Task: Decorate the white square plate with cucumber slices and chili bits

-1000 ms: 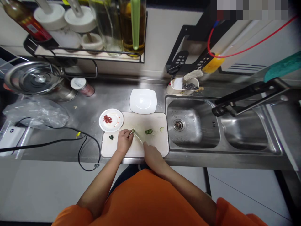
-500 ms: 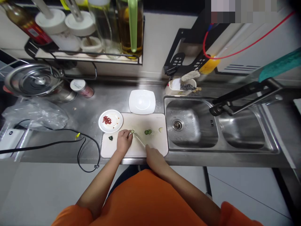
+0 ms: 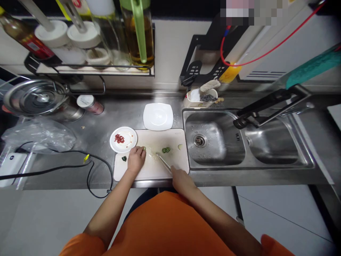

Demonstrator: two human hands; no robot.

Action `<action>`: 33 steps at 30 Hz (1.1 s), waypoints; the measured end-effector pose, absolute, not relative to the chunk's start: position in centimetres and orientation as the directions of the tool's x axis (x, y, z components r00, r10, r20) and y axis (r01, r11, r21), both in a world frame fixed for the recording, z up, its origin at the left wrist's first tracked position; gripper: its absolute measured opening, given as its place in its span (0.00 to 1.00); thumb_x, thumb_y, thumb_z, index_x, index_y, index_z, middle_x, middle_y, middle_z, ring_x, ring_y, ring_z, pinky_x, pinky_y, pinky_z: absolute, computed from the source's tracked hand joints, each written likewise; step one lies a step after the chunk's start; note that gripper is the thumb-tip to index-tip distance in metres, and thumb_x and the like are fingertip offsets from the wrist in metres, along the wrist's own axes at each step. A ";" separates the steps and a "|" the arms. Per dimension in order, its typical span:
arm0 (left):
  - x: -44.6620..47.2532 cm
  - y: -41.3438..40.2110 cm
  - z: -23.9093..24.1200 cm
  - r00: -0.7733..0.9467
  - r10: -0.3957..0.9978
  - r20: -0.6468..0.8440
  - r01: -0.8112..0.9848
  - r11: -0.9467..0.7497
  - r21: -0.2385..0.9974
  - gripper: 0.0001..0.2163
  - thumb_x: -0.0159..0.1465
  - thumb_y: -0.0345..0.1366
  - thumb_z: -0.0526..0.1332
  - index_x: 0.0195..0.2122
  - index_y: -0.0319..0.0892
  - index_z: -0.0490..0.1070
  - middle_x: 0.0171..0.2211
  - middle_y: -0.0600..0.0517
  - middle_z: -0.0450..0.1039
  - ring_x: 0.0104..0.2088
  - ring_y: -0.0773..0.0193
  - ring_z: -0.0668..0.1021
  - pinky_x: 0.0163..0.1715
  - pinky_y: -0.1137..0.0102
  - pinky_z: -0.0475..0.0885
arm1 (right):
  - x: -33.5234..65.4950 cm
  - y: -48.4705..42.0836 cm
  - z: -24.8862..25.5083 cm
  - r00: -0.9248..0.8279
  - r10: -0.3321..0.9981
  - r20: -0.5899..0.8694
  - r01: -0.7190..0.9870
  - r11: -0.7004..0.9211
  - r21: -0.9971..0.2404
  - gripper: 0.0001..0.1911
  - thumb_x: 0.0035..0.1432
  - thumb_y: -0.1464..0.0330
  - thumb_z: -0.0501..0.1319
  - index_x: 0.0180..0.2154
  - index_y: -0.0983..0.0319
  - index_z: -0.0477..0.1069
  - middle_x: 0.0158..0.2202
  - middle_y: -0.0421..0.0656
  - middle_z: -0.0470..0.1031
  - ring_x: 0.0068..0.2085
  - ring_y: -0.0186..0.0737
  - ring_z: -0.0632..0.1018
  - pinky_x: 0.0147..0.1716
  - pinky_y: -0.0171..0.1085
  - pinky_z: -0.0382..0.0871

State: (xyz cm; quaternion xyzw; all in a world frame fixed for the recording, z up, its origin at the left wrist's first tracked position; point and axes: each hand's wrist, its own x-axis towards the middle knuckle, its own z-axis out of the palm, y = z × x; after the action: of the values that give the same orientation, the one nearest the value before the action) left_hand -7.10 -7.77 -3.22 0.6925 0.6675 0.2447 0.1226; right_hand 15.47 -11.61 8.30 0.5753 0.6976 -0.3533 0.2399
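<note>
On a pale cutting board, my left hand is closed around a small piece of cucumber, mostly covered by the fingers. My right hand grips a knife, its blade pointing up and left over the board, apart from the left hand. A few overlapping cucumber slices lie right of the knife tip. Farther right is a thin pale slice, and a dark green cut end rests to the left of my left hand.
A round plate with chopped red bits overlaps the board's upper left corner. Behind the board stands a white square plate. A double sink adjoins on the right; a black cable, plastic bag and lidded pot are left.
The knife has moved right, away from the cucumber piece and my left hand. My left hand stays closed near the same place, while the view has shifted slightly.
</note>
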 end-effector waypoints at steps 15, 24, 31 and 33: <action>-0.7 -6.1 -2.4 0.182 0.982 0.046 0.701 -0.163 0.694 0.13 0.60 0.34 0.59 0.46 0.42 0.72 0.38 0.47 0.71 0.39 0.62 0.73 0.43 0.67 0.71 | 17.8 -11.9 9.9 -0.102 0.591 -0.800 0.989 -0.023 -0.143 0.19 0.57 0.80 0.44 0.48 0.63 0.62 0.37 0.52 0.74 0.42 0.46 0.76 0.33 0.38 0.65; 0.8 -5.6 -3.1 0.185 0.982 0.049 0.675 -0.163 0.719 0.07 0.58 0.30 0.59 0.37 0.42 0.74 0.35 0.48 0.72 0.38 0.62 0.74 0.40 0.67 0.71 | 18.4 -12.0 9.9 -0.075 0.587 -0.806 0.989 -0.061 -0.137 0.19 0.56 0.80 0.46 0.48 0.63 0.62 0.36 0.52 0.74 0.41 0.47 0.77 0.32 0.37 0.65; 0.3 -5.9 -1.6 0.091 0.991 -0.096 0.657 0.012 0.754 0.06 0.58 0.31 0.57 0.31 0.44 0.74 0.27 0.54 0.75 0.29 0.66 0.75 0.32 0.72 0.69 | 18.5 -11.8 9.8 -0.080 0.588 -0.805 0.990 -0.049 -0.134 0.18 0.57 0.79 0.46 0.47 0.62 0.62 0.36 0.51 0.74 0.40 0.46 0.77 0.32 0.36 0.65; -0.5 -6.1 -1.2 0.028 0.987 -0.161 0.637 0.106 0.763 0.06 0.58 0.33 0.58 0.31 0.44 0.75 0.25 0.56 0.75 0.25 0.68 0.74 0.28 0.74 0.68 | 18.4 -11.6 9.7 -0.104 0.586 -0.804 0.989 -0.028 -0.148 0.18 0.57 0.79 0.46 0.48 0.62 0.62 0.35 0.51 0.74 0.40 0.46 0.77 0.32 0.37 0.64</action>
State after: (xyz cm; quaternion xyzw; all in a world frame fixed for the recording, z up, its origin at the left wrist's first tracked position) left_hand -0.50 -6.06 -1.25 0.6219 0.6527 0.2450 0.3566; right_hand 18.44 -11.60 9.73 0.6125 0.6427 -0.3725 0.2702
